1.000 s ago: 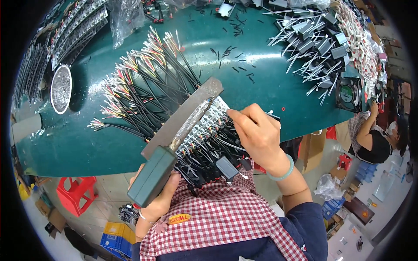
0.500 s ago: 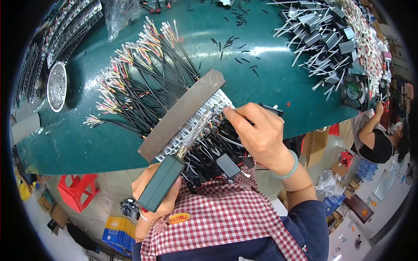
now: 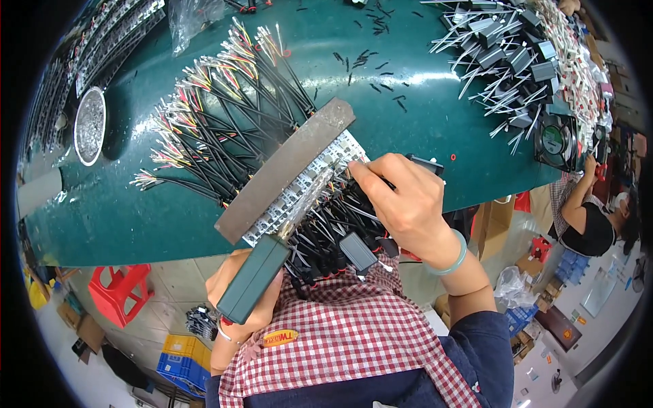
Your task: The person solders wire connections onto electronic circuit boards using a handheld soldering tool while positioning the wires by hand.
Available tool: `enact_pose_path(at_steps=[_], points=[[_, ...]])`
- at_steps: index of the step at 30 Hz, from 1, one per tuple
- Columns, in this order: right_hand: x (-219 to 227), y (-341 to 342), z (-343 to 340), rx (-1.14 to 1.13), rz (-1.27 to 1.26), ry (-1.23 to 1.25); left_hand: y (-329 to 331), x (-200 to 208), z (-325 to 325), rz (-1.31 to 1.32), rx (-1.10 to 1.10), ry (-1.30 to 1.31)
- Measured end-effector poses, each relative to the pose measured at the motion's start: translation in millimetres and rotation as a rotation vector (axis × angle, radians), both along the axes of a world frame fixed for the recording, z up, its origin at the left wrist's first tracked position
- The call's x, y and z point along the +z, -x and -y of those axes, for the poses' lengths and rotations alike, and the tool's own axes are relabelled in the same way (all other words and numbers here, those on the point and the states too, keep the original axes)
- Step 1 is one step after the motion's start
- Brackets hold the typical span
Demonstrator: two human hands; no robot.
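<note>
Left hand (image 3: 226, 273) grips the green tool (image 3: 255, 280) over the white circuit board (image 3: 299, 192).
Right hand (image 3: 406, 197) pinches at its far right end, the held piece unclear.

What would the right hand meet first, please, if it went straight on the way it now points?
The right hand would probably meet the white circuit board first, though depth there is unclear.
</note>
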State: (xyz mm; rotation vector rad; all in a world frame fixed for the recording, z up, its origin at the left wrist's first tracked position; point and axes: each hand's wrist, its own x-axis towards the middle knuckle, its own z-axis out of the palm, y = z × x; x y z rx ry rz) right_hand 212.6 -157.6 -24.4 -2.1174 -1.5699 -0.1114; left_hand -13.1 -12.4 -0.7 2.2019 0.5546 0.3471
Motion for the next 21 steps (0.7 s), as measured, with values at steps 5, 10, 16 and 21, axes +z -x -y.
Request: enact_pose_path(at_steps=[5,10,16,21], points=[[1,0,0,0.003,0.0,0.004,-2,-1,0,0.023,0.004,0.052],[1,1,0,0.002,0.002,0.013,-1,0,1,0.002,0.021,0.047],[1,1,0,0.004,-0.002,0.005,-4,-1,2,0.046,0.005,-0.011],[1,2,0,-0.001,0.005,0.01,6,-4,0,-0.042,-0.011,-0.016]])
